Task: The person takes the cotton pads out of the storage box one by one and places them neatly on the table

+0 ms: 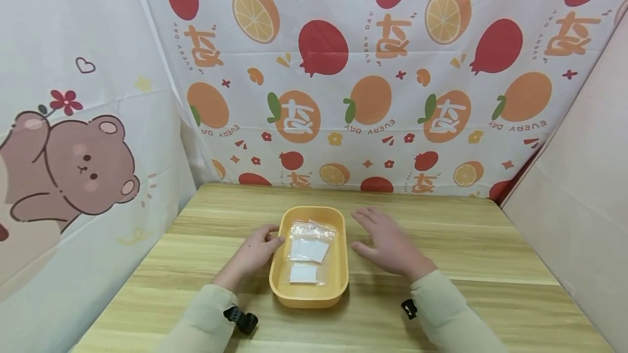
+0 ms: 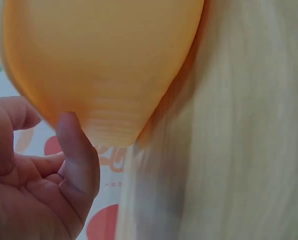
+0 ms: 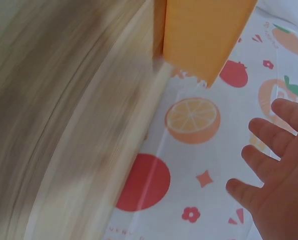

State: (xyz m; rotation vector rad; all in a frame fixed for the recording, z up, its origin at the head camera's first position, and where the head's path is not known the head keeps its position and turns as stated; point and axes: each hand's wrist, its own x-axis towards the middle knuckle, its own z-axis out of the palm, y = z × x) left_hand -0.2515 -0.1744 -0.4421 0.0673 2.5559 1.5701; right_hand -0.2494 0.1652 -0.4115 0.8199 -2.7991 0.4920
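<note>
A yellow plastic tray (image 1: 309, 303) with rounded corners stands upright on the table. Inside lie clear zip bags (image 1: 313, 230) that hold white rectangular pieces (image 1: 303, 273). At the tray's left side, my left hand (image 1: 257, 247) grips the rim with its thumb and fingers. Up close in the left wrist view, the thumb (image 2: 77, 150) lies against the tray wall (image 2: 113, 65) and another finger curls at the rim. My right hand (image 1: 385, 241) is apart from the tray on its right, fingers spread, holding nothing; several of those fingers (image 3: 261, 162) show in the right wrist view.
The wood-grain table (image 1: 211, 222) meets a fruit-print cloth (image 1: 333, 119) at its back edge. A cloth with a bear print (image 1: 88, 162) hangs on the left, and a plain pale one (image 1: 579, 178) on the right. Black straps (image 1: 240, 320) are on both sleeves.
</note>
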